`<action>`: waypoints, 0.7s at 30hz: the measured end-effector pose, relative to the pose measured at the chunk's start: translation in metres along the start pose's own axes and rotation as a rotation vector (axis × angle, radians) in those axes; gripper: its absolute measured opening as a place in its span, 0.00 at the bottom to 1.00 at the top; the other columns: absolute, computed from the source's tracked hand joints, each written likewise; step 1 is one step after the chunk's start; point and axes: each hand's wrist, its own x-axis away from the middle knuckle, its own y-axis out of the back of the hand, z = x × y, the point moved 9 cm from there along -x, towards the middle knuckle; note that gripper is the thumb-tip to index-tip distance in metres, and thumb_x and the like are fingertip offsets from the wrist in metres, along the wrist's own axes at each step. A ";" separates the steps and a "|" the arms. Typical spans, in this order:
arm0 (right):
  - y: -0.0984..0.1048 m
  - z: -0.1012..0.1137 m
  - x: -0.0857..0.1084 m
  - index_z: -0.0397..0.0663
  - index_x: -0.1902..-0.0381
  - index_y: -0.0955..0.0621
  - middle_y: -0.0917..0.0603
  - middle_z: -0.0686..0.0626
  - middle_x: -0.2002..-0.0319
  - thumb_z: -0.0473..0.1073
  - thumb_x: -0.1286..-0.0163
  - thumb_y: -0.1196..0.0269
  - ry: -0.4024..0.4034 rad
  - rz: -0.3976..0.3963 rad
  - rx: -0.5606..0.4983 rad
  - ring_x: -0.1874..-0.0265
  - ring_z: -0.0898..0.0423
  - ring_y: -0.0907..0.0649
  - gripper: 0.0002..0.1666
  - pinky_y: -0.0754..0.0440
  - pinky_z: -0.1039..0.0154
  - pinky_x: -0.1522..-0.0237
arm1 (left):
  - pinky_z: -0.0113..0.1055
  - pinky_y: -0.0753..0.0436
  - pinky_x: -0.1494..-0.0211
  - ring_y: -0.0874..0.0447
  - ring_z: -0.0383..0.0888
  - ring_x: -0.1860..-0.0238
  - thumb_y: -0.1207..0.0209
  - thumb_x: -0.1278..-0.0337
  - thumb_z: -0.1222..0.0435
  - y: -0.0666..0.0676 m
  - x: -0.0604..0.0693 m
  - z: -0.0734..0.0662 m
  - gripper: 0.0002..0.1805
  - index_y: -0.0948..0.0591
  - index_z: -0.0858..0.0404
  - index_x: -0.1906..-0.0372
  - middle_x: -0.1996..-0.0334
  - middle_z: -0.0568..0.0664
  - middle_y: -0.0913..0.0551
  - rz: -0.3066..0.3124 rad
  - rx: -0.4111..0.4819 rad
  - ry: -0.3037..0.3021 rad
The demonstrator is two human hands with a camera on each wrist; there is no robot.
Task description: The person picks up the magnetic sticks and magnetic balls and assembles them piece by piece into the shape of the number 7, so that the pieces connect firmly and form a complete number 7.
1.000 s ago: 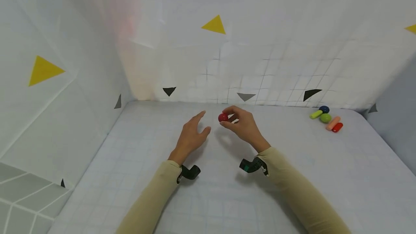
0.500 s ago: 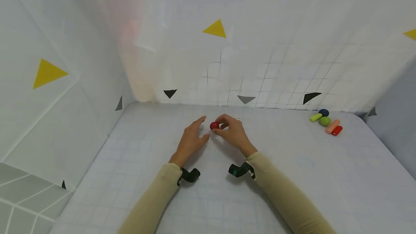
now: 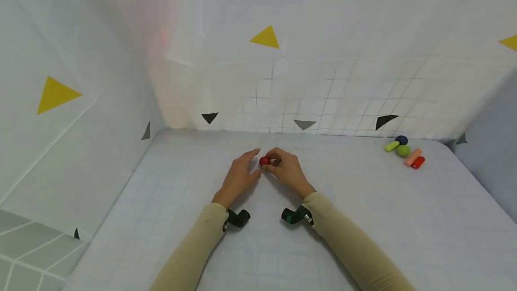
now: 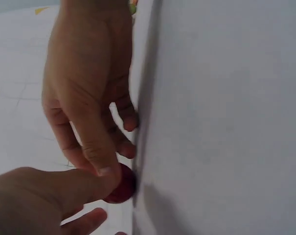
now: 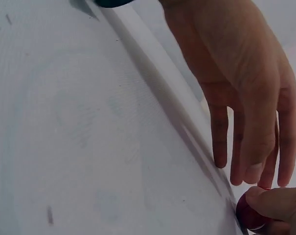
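Note:
Near the middle of the white surface, the right hand (image 3: 287, 170) pinches a small dark red ball (image 3: 264, 161) between thumb and fingers. The left hand (image 3: 237, 177) is just to the ball's left, its fingers extended and its thumb apart from them, holding nothing. In the left wrist view the right hand (image 4: 89, 88) reaches down to the red ball (image 4: 123, 188), and the left thumb overlaps it there; whether they touch, I cannot tell. The right wrist view has the left hand (image 5: 245, 73) with straight fingers above the red ball (image 5: 248, 215).
At the back right of the white table (image 3: 343, 237) lie a dark blue piece (image 3: 401, 139), a yellow-green stick (image 3: 391, 146), a green ball (image 3: 403, 151), a peach stick (image 3: 412, 157) and a red piece (image 3: 418, 162). White walls stand behind and at both sides.
The right hand has moved left and nearer the person with the red ball, which is now beside the left hand. The left hand has shifted slightly toward the person.

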 end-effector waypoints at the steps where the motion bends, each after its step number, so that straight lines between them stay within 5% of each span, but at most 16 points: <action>1: 0.000 -0.001 0.000 0.43 0.51 0.16 0.11 0.47 0.56 0.39 0.36 0.23 0.002 -0.003 0.000 0.61 0.49 0.13 0.18 0.18 0.55 0.61 | 0.48 0.32 0.27 0.29 0.57 0.29 0.31 0.38 0.74 -0.001 -0.003 0.000 0.34 0.27 0.68 0.27 0.31 0.60 0.25 0.016 -0.010 0.012; 8: -0.001 -0.004 0.001 0.44 0.51 0.15 0.11 0.48 0.55 0.39 0.37 0.22 -0.003 0.000 -0.010 0.60 0.49 0.14 0.18 0.18 0.54 0.59 | 0.49 0.27 0.30 0.24 0.58 0.35 0.32 0.39 0.71 -0.015 -0.018 0.001 0.30 0.23 0.70 0.32 0.36 0.61 0.20 0.114 -0.050 0.097; 21: 0.000 -0.008 0.002 0.46 0.51 0.14 0.11 0.50 0.55 0.41 0.32 0.26 -0.009 0.019 -0.031 0.61 0.52 0.14 0.14 0.17 0.55 0.58 | 0.48 0.23 0.34 0.17 0.52 0.41 0.28 0.40 0.71 -0.016 -0.017 0.014 0.23 0.16 0.64 0.40 0.46 0.55 0.13 -0.027 0.065 0.029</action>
